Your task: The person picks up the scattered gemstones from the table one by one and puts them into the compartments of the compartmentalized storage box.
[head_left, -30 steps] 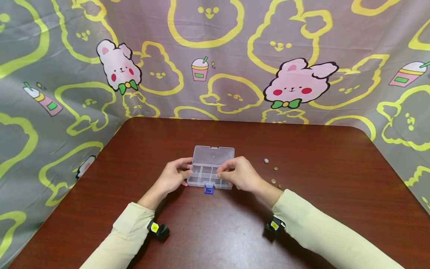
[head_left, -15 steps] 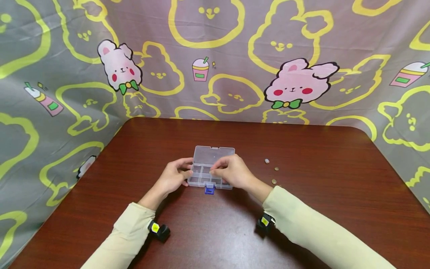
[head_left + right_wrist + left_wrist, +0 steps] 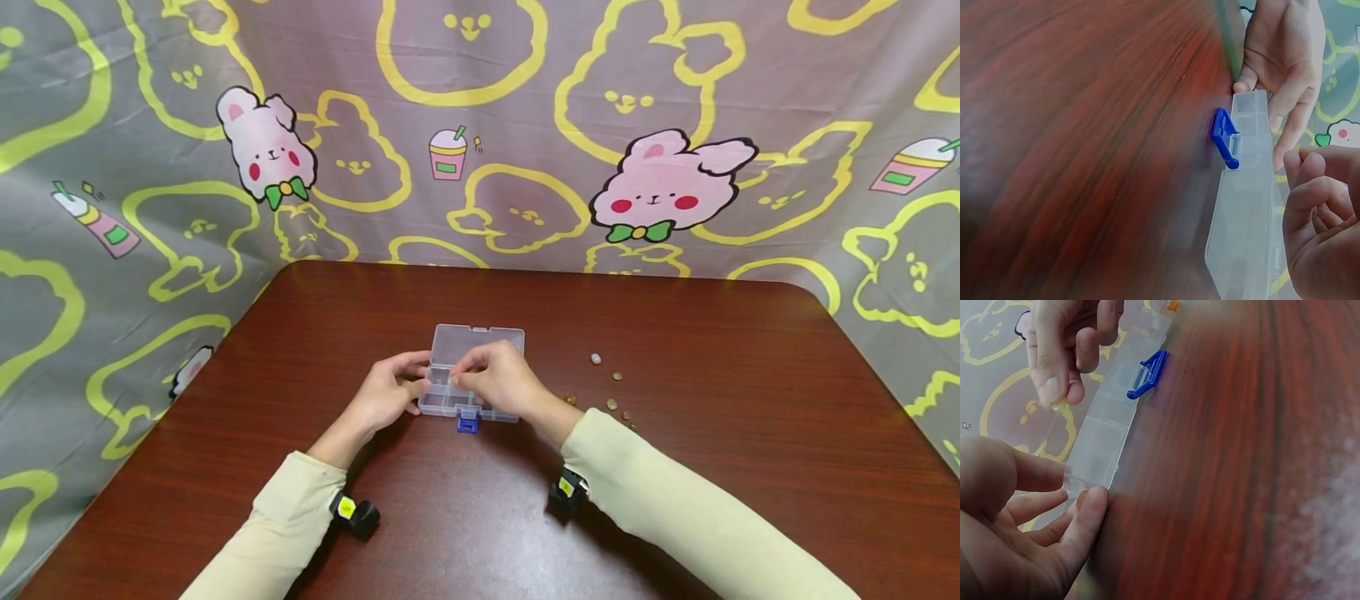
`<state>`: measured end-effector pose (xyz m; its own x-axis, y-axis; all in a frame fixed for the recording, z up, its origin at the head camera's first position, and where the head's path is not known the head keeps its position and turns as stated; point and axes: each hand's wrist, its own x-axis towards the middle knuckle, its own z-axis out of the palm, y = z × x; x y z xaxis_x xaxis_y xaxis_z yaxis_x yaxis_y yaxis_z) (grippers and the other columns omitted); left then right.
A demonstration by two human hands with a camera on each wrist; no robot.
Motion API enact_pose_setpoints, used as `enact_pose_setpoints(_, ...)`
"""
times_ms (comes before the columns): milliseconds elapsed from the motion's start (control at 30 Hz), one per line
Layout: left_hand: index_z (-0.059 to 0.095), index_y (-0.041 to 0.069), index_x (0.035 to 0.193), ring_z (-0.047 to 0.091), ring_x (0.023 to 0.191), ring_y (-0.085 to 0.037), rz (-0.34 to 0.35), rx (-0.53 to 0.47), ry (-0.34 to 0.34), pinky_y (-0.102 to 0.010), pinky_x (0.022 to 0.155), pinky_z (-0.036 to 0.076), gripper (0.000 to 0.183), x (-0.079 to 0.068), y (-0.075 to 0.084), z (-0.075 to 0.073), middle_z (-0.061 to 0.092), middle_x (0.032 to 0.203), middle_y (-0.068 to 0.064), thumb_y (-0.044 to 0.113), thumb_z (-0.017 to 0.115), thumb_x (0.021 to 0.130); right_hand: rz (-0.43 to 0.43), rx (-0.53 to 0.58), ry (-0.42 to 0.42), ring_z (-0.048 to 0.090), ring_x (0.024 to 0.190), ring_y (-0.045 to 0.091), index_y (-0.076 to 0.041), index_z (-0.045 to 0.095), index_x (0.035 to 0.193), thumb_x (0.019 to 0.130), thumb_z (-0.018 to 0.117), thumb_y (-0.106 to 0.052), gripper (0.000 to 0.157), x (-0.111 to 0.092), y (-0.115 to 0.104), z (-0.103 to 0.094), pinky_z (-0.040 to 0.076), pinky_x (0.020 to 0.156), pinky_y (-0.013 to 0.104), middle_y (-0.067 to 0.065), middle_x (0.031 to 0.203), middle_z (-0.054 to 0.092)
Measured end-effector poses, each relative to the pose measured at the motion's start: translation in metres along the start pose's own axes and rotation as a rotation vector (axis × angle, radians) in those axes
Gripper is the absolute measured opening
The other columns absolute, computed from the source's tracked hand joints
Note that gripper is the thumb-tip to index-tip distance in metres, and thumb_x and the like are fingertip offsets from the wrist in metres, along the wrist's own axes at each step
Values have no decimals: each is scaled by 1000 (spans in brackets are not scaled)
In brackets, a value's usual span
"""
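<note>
Gripping the box (image 3: pixel 438 410) at its nine-o'clock end with the left hand (image 3: pixel 385 392); pinching a small yellowish piece (image 3: pixel 1058 407), probably stone, above the box, at the right hand's (image 3: pixel 497 382) nine o'clock.

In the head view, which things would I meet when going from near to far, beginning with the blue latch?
Blue latch → clear box's divided base → its open lid → table's far edge → patterned cloth.
</note>
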<state>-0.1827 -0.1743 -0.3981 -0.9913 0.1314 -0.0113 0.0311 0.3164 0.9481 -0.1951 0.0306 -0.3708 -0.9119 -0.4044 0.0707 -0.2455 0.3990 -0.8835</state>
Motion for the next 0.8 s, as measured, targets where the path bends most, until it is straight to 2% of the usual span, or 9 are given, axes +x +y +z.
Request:
enact_pose_setpoints(100,57,-8,135,59,61,-18,-1,3,-1,-28,50,55,44,0,0,0,64,112,-28,-9,61,91,10,-13,2,53,45,10,-4,77,87,88,75,-7,4,3,-1,3,44,44,21,1,74,70)
enact_pose_setpoints(367,54,-9,137,61,67,-20,-6,15,-17,-30,52,56,45,-1,1,-1,62,114,-28,-7,61,92,22,-51,4,52,42,9,-6,77,88,89,75,-9,4,13,-3,10,39,40,19,8,72,71)
enact_pose_setpoints(533,54,-9,137,61,68,-18,-11,8,-15,-29,52,56,45,-1,1,-1,62,113,-26,-8,61,92,32,-72,9,54,44,9,-7,77,87,89,76,-11,5,19,-5,13,44,42,21,-1,72,70)
enact_pose_setpoints(800,55,-8,137,60,69,-17,-21,1,-7,-27,52,56,45,0,1,-1,62,113,-26,-9,61,92,53,-79,14,55,45,10,-8,77,85,88,76,-11,4,23,-6,16,45,41,21,3,73,71)
